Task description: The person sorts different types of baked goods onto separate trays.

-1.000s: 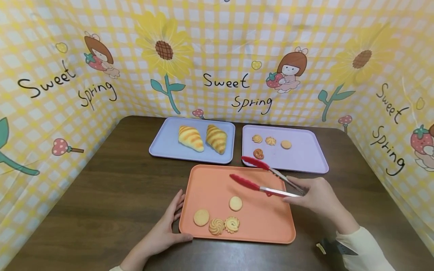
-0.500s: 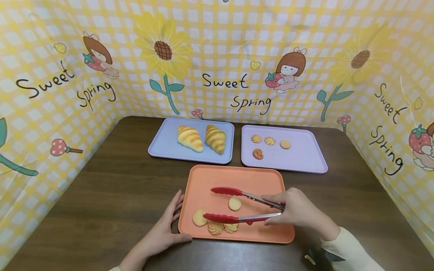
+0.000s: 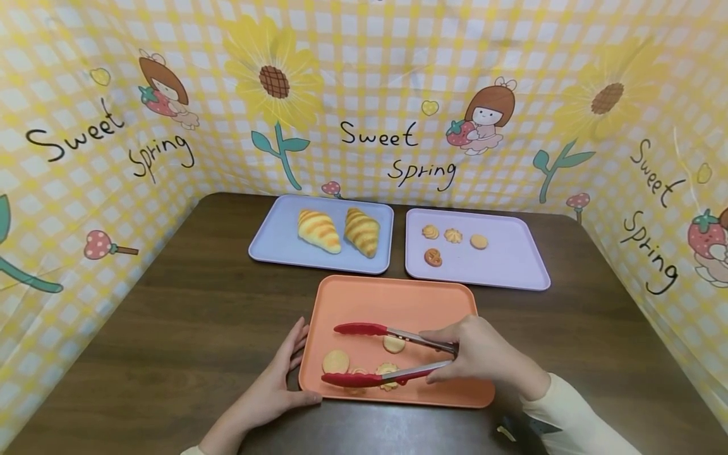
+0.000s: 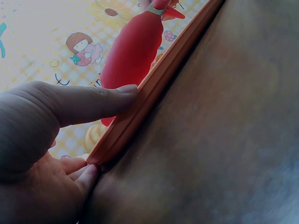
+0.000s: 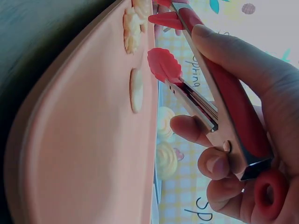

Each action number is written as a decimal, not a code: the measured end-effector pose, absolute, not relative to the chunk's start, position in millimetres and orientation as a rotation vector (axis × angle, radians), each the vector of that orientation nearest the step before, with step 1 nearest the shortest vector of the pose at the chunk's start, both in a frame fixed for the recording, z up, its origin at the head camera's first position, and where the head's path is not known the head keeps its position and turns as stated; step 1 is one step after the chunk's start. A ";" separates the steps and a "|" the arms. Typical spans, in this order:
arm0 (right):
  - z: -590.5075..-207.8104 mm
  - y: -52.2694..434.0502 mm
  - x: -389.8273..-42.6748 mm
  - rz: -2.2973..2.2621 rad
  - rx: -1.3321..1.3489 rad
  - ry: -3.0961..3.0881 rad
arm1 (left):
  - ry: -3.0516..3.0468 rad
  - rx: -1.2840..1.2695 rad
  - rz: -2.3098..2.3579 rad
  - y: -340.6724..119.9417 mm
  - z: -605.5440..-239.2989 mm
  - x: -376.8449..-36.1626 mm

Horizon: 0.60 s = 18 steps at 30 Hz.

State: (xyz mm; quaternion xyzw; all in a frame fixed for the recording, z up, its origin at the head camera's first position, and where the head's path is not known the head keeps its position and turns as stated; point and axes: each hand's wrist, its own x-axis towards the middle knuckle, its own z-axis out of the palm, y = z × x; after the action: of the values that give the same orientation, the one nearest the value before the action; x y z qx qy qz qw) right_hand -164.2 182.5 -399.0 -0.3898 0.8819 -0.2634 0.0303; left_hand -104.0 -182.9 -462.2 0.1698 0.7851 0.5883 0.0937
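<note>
A pair of red tongs (image 3: 387, 354) is held in the right hand (image 3: 483, 357), low and right of centre in the head view, with the fingers and thumb curled round the metal arms near the hinge. In the right wrist view the same grip is seen, the thumb lying along the upper arm of the tongs (image 5: 219, 93) and the fingers (image 5: 191, 128) tucked under the lower one. The two red tips are spread apart over the orange tray (image 3: 426, 297): one tip is seen above the plain round biscuit (image 3: 394, 344), the other below, lying across the swirled biscuits (image 3: 387, 370) at the tray's near edge. Whether either tip touches a biscuit cannot be told. A second round biscuit (image 3: 335, 361) lies at the lower left of the orange tray, just beside the lower tip.

The left hand (image 3: 273, 392) is laid on the brown table (image 3: 170, 328) at the lower left corner of the orange tray, the fingers straight along the tray's left edge and the thumb pressed to its front rim; nothing is gripped. In the left wrist view the thumb (image 4: 84, 100) is seen resting on the tray's rim (image 4: 154, 88).

Farther up the frame, two croissants (image 3: 338, 230) lie on a blue tray (image 3: 273, 240), and four small biscuits (image 3: 452, 243) lie on a lilac tray (image 3: 512, 265) to its right.
</note>
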 end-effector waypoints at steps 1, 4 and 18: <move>-398.7 181.5 -163.9 -0.806 -1.207 2.717 | 2.329 0.500 1.745 -182.9 -462.1 -103.9; -397.9 178.3 -163.7 -0.783 -1.230 2.718 | 2.326 0.492 1.742 -182.9 -461.6 -103.6; -397.2 174.3 -163.1 -0.762 -1.248 2.708 | 2.296 0.460 1.741 -183.1 -460.5 -103.8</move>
State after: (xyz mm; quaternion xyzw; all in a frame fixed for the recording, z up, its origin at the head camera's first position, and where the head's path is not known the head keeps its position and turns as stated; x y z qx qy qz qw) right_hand -163.1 174.3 -397.2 -0.4054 0.8794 -0.2474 0.0320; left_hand -103.8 -183.1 -460.5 0.1567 0.7821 0.5928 0.1115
